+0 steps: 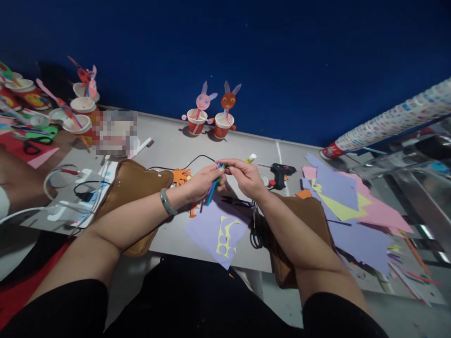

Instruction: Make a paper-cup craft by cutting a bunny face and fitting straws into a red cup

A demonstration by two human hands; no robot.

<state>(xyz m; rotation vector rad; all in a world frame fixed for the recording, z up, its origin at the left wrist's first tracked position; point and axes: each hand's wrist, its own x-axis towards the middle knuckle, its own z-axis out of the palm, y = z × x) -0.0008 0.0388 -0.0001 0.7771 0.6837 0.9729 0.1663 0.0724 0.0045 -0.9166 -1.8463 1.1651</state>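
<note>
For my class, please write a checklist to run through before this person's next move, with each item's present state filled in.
1. Left hand holding the coloured sticks: ok, fingers closed round them.
2. Right hand gripping the sticks too: cannot tell; its fingertips are at their upper end.
3. Scissors put down: ok, lying near the right forearm.
4. Glue gun out of both hands: ok, on the table.
5. Glue gun cool: cannot tell.
6. Work area free of scraps: not ok; cut yellow paper lies on a purple sheet.
</note>
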